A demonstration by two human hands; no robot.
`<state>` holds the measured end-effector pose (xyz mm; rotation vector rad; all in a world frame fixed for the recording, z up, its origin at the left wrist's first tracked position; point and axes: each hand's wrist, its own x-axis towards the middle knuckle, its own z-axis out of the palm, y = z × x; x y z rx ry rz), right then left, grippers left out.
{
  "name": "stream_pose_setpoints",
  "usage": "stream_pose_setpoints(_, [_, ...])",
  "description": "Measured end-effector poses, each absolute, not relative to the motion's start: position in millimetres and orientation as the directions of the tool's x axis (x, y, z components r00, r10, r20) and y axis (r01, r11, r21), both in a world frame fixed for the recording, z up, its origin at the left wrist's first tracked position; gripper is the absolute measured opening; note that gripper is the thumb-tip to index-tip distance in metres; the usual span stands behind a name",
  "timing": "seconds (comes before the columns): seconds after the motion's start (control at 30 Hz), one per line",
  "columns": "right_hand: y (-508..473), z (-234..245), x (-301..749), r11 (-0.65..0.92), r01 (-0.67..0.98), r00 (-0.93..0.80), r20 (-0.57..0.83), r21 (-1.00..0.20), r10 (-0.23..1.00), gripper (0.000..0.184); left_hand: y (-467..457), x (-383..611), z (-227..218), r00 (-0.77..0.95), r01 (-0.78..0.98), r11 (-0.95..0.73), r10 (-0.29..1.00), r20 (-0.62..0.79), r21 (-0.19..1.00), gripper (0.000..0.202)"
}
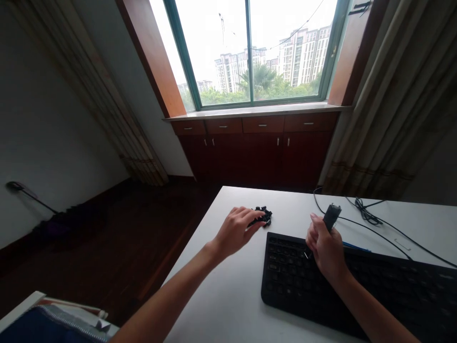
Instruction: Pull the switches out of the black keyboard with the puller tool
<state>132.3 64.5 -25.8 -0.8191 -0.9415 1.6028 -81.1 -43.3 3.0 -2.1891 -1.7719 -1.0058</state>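
Note:
A small heap of black keycaps [267,216] lies near the far left part of the white table. My left hand [235,228] reaches over this heap, thumb and fingers apart, partly hiding it. Over the keyboard's far edge, my right hand [326,245] is closed round a black brush-like tool [332,216]. The tool's wide end points up and away, and a thin metal wire end shows below the fist. Beneath that hand lies the black keyboard [285,290], its right side running out of view. The forearm covers part of its keys.
On the white table [214,286], a coiled black cable [367,212] and loose cords lie at the back right. A thin blue stick [357,247] and a bent wire [402,245] lie behind the keyboard. A dark cabinet [250,152] stands beyond, under the window.

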Motion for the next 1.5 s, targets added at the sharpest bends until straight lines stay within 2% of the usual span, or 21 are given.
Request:
stream_pose_setpoints(0.07, [64.0, -25.6, 132.4, -0.128, -0.431, -0.21, -0.039, -0.893, 0.977, 0.048, -33.0, -92.9, -8.8, 0.005, 0.929, -0.227, 0.796, 0.605, 0.292, 0.02])
stream_pose_setpoints(0.17, [63.0, -25.3, 132.7, -0.126, -0.415, -0.221, -0.034, -0.901, 0.975, 0.049, -27.4, -103.5, -25.3, -0.139, 0.912, -0.151, 0.761, 0.633, 0.381, 0.018])
stream_pose_setpoints(0.33, [61.3, -22.3, 134.2, -0.112, -0.391, -0.223, -0.025, -0.914, 0.975, 0.047, -32.9, -122.9, -42.7, -0.29, 0.873, -0.039, 0.759, 0.583, 0.485, 0.019])
stream_pose_setpoints(0.6, [59.5, -17.0, 134.1, -0.086, -0.384, -0.227, 0.004, -0.919, 0.974, 0.046, -38.1, -146.5, -56.9, -0.343, 0.866, 0.07, 0.804, 0.486, 0.496, 0.016])
stream_pose_setpoints(0.83, [60.0, -20.2, 135.2, -0.067, -0.391, -0.224, 0.024, -0.918, 0.974, 0.046, -36.8, -141.3, -58.8, -0.316, 0.863, 0.061, 0.839, 0.442, 0.501, 0.021])
stream_pose_setpoints(1.03, [60.1, -18.7, 135.1, -0.067, -0.389, -0.243, 0.032, -0.919, 0.97, 0.045, -36.8, -136.6, -55.5, -0.354, 0.859, 0.082, 0.808, 0.471, 0.506, 0.038])
stream_pose_setpoints(1.17, [60.9, -19.0, 134.9, -0.06, -0.402, -0.242, 0.043, -0.913, 0.969, 0.045, -37.7, -133.8, -53.6, -0.306, 0.859, 0.016, 0.818, 0.486, 0.512, 0.039])
stream_pose_setpoints(1.33, [62.2, -16.5, 135.4, -0.03, -0.512, -0.213, 0.093, -0.858, 0.972, 0.047, -35.9, -113.9, -49.6, -0.239, 0.862, -0.116, 0.766, 0.597, 0.494, 0.029])
stream_pose_setpoints(1.5, [66.4, -14.8, 135.5, -0.107, -0.585, -0.238, 0.043, -0.804, 0.97, 0.042, -17.8, -72.2, -45.6, 0.019, 0.813, -0.39, 0.76, 0.65, 0.433, 0.012])
